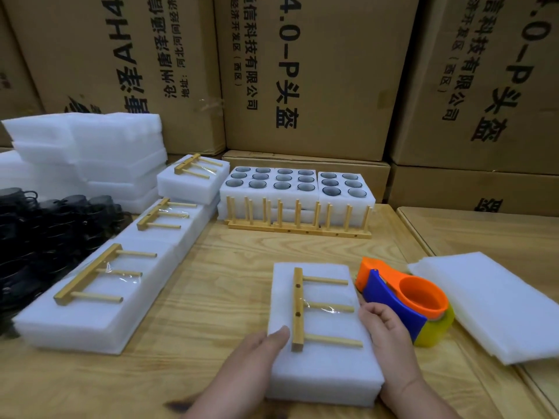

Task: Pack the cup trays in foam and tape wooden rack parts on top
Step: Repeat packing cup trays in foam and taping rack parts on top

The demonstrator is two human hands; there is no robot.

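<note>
Foam pack (320, 367) lies near-centre on the tabletop (217, 297), my left hand (260, 355) and right hand (384, 331) gripping its sides. Rack part (298, 309) has one tape strip; tilting could loosen it.

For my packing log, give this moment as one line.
left hand: holds foam pack | right hand: holds its right edge | wooden rack part: taped on top | tape dispenser: on table
</note>
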